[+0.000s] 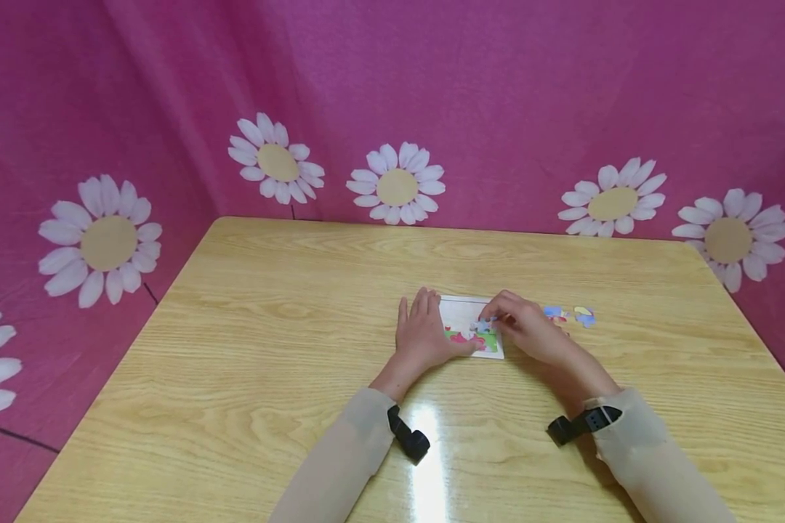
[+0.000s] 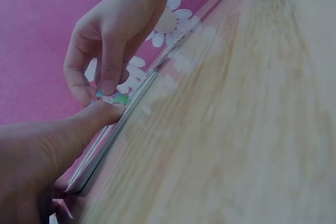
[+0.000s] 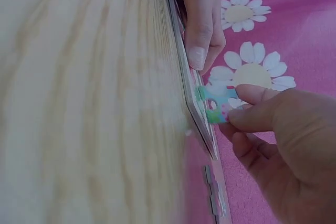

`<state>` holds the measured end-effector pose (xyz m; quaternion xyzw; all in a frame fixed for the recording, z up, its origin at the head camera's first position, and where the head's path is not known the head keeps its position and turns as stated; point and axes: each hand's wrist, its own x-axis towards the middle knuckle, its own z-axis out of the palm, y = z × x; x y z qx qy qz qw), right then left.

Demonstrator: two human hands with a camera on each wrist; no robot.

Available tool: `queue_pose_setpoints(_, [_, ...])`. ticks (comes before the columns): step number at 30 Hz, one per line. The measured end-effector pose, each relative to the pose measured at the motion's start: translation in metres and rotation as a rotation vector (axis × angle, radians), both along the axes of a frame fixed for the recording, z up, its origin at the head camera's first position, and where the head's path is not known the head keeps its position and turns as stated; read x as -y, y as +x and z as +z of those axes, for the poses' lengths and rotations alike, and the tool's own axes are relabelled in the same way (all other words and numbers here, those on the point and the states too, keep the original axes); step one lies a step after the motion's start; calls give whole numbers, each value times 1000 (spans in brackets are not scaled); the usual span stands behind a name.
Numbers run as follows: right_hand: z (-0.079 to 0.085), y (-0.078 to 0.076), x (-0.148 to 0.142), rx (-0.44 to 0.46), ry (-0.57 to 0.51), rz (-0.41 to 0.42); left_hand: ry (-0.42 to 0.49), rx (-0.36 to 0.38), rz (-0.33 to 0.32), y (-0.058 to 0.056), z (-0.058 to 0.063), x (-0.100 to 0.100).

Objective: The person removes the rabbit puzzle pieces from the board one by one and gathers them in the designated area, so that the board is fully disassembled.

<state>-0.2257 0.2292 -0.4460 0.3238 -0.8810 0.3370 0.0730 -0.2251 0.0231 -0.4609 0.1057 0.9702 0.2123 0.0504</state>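
Note:
A small puzzle board (image 1: 461, 311) with a white frame lies flat on the table, its lower part filled with a green and pink picture. My left hand (image 1: 424, 335) rests at its left side with fingers stretched out and thumb lying across the near edge. Between thumb and index finger, my right hand (image 1: 526, 325) pinches a jigsaw piece (image 3: 220, 98) in blue and green with pink spots. In the right wrist view the piece stands tilted over the board, close to the left thumb.
Loose jigsaw pieces (image 1: 585, 317) lie on the wooden table (image 1: 268, 349) to the right of the board, partly behind the right hand. A pink cloth (image 1: 497, 87) with white daisies hangs behind the far and left table edges.

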Motion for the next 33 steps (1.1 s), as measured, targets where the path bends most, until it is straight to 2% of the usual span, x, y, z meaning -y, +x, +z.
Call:
queue_pose_setpoints(9, [1, 5, -12, -1, -30, -35, -5, 2, 2, 0, 1, -1])
queue_pose_setpoints(16, [-1, 9, -29, 15, 3, -92, -7, 10, 5, 0, 0, -2])
queue_pose_setpoints(22, [-3, 14, -43, -5, 3, -131, 12, 5, 5, 0, -1, -1])
queue_pose_setpoints(33, [-4, 23, -70, -47, -35, -150, 14, 0, -3, 1, -2, 0])
